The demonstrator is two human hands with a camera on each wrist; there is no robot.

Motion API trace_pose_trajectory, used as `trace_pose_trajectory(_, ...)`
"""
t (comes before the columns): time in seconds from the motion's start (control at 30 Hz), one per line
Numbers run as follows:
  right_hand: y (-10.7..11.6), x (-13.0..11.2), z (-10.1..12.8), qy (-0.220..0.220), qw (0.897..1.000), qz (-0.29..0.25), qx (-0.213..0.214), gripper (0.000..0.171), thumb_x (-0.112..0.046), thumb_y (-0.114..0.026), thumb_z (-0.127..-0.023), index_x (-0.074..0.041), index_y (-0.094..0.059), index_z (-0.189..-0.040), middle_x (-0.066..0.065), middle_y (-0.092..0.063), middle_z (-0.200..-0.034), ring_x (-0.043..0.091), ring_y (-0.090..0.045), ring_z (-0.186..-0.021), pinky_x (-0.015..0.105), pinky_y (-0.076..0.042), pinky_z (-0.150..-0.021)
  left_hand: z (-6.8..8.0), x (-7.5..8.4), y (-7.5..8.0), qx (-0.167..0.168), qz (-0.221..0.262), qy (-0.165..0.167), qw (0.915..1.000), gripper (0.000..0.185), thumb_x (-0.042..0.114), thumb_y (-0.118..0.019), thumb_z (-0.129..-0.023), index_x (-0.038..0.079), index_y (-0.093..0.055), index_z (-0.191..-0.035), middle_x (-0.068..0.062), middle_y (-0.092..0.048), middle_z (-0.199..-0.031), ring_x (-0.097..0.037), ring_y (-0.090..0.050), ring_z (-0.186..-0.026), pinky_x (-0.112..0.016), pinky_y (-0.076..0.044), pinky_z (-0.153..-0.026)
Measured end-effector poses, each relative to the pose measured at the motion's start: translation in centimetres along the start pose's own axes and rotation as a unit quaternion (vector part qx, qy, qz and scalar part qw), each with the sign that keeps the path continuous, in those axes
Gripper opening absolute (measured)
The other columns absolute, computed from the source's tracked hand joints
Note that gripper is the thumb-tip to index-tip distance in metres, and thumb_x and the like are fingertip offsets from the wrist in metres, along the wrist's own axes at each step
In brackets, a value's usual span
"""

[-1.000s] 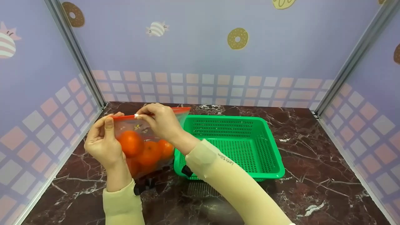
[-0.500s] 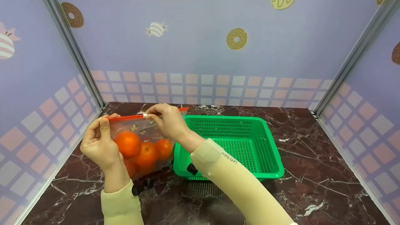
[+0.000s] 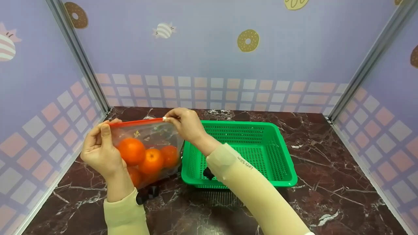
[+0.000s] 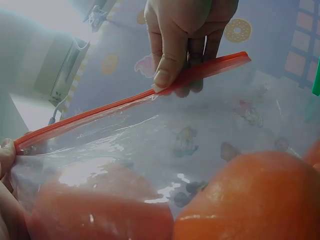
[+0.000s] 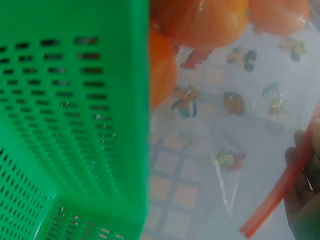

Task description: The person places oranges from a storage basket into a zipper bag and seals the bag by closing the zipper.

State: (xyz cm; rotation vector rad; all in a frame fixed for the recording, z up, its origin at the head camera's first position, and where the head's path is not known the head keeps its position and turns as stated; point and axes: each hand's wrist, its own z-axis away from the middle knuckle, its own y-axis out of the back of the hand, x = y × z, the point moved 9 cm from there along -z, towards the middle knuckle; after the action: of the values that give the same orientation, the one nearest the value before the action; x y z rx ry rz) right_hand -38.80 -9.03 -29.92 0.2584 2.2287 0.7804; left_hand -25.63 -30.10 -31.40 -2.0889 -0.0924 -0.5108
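A clear zip bag point(image 3: 153, 137) with a red zip strip point(image 3: 135, 122) holds several oranges point(image 3: 131, 151) and stands at the table's left. My left hand point(image 3: 106, 130) pinches the strip's left end. My right hand point(image 3: 169, 118) pinches the white slider near the strip's right end. In the left wrist view the right hand's fingers point(image 4: 170, 60) clamp the red strip point(image 4: 100, 112) above the oranges point(image 4: 255, 200). The right wrist view shows the bag's cartoon print point(image 5: 225, 125), the strip's end point(image 5: 280, 195) and oranges point(image 5: 210, 20) beside the basket wall.
A green perforated basket point(image 3: 284, 153) with nothing in it sits just right of the bag on the dark marble table point(image 3: 326, 195). Patterned walls close in the left, back and right sides. Open tabletop lies to the basket's right and in front.
My right hand has slid rightwards along the red strip with the slider, from about the middle to near its right end. My left hand has drifted slightly left, still pinching its end.
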Motion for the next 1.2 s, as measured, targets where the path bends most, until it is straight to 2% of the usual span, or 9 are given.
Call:
trace_pose_trajectory(0.33, 0.9, 3.2, 0.2, -0.046, 0.999, -0.008, -0.006, 0.021, -0.024, -0.065, -0.1, -0.009, -0.079, -0.106, 0.007, -0.078, -0.106, 0.021, -0.075, -0.089, 0.023, -0.058, -0.077, -0.2, -0.1, 0.3, 0.014, 0.0, 0.008, 0.9999, 0.013, -0.015, -0.067, -0.088, -0.027, -0.065, -0.093, -0.023, -0.076, -0.077, -0.031, -0.077, -0.072, -0.037, -0.063, -0.081)
trace_pose_trajectory(0.57, 1.9, 5.2, 0.1, -0.066, 0.998, 0.011, 0.0, 0.021, -0.023, -0.066, -0.099, -0.008, -0.079, -0.106, 0.008, -0.079, -0.105, 0.019, -0.075, -0.092, 0.029, -0.06, -0.082, -0.2, 0.1, 0.4, 0.016, -0.002, 0.003, 0.9999, 0.015, -0.014, -0.068, -0.088, -0.027, -0.065, -0.094, -0.023, -0.077, -0.078, -0.032, -0.077, -0.072, -0.038, -0.063, -0.082)
trace_pose_trajectory(0.8, 2.7, 7.3, 0.4, -0.098, 0.995, 0.002, 0.003, 0.02, -0.022, -0.068, -0.098, -0.007, -0.078, -0.107, 0.009, -0.079, -0.105, 0.021, -0.075, -0.092, 0.031, -0.06, -0.082, -0.4, 0.2, 0.8, 0.022, -0.002, 0.006, 0.9997, 0.014, -0.013, -0.068, -0.088, -0.026, -0.066, -0.093, -0.023, -0.077, -0.079, -0.031, -0.077, -0.074, -0.037, -0.063, -0.082)
trace_pose_trajectory(1.0, 2.9, 8.0, 0.6, -0.108, 0.994, 0.002, 0.01, 0.02, -0.021, -0.067, -0.098, -0.007, -0.078, -0.108, 0.01, -0.079, -0.107, 0.024, -0.075, -0.095, 0.033, -0.06, -0.084, -0.3, 0.0, 0.7, 0.022, 0.0, 0.011, 0.9997, 0.015, -0.012, -0.069, -0.088, -0.026, -0.066, -0.093, -0.023, -0.077, -0.079, -0.031, -0.077, -0.073, -0.037, -0.063, -0.082)
trace_pose_trajectory(1.2, 3.1, 7.8, 0.8, -0.153, 0.988, -0.017, 0.033, 0.024, -0.022, -0.071, -0.097, -0.007, -0.076, -0.115, 0.009, -0.078, -0.109, 0.022, -0.073, -0.098, 0.034, -0.059, -0.087, -0.5, -0.1, 0.8, 0.034, -0.005, 0.021, 0.9992, 0.016, -0.011, -0.071, -0.087, -0.025, -0.067, -0.094, -0.023, -0.077, -0.079, -0.031, -0.077, -0.073, -0.037, -0.063, -0.081)
